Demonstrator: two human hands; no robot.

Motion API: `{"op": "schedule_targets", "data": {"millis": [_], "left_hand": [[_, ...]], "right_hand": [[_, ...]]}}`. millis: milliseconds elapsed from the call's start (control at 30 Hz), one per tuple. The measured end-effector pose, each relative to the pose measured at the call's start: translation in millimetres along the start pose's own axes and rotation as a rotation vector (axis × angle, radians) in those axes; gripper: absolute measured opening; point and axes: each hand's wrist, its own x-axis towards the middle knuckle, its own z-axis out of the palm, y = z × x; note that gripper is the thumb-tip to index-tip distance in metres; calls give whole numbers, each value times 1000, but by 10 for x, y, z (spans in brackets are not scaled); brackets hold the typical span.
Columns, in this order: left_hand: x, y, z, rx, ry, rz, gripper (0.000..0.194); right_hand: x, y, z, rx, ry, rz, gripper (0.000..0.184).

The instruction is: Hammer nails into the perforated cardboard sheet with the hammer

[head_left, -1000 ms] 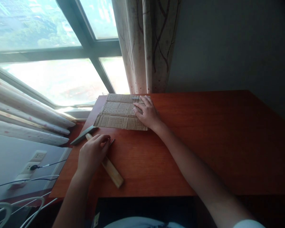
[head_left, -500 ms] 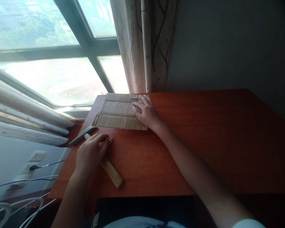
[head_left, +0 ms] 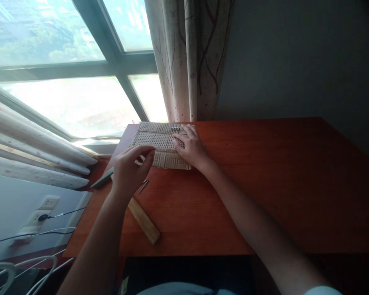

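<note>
My left hand (head_left: 132, 168) hovers over the near left part of a perforated cardboard sheet (head_left: 160, 141), thumb and fingertips pressed together in a pinch. Whatever sits between those fingertips is too small to make out. Flat on the sheet's right side lies my right hand (head_left: 190, 145), fingers spread. Close to its fingertips, a short row of shiny metal pins (head_left: 175, 128) stands in the holes. A hammer (head_left: 144, 221) with a wooden handle rests on the table, partly hidden by my left hand and forearm. Beside the handle lie a few loose nails (head_left: 144, 186).
The reddish wooden table (head_left: 264, 184) extends to the right, against a dark wall. Left of it are a window (head_left: 67, 102), curtains (head_left: 33, 147) and wall sockets (head_left: 37, 217) with cables. The table's front edge runs just before my body.
My left hand has risen from beside the nails and moved forward and right, over the cardboard. Nails it partly covered now show. My right hand stays in place.
</note>
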Motion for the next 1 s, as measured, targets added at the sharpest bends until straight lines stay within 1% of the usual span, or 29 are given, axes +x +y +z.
{"op": "schedule_targets", "data": {"millis": [100,167,267,367,467,600,733,800,900,1000], "left_hand": [[398,-4,207,3,-83,42,20],[654,-40,352,72,-171,64,21],[949,-91,526,183,-251,107,25],[1100,-111,618,265,-309,142,26],[1143,-135,649,272,-332,201,26],[1147,-180,654,229,-292,228,22],[1158,-174,651,150,-200,248,17],[1165,-148,634,73,-157,248,16],[1169,-82,555,-73,-75,187,17],[1117,5,401,-183,35,144,13]], "right_hand": [[0,-8,-5,-4,-9,4,38],[3,-8,-3,-6,-11,4,38],[8,-2,4,-8,-10,5,38],[11,-5,-1,-15,-21,6,38],[11,-23,-19,-14,-32,11,37],[8,-36,-31,-11,-32,16,37],[7,-17,-16,-8,-25,6,38],[7,-5,-8,-11,-24,2,38],[6,6,0,-12,-28,9,37],[5,7,4,-4,-26,15,37]]}}
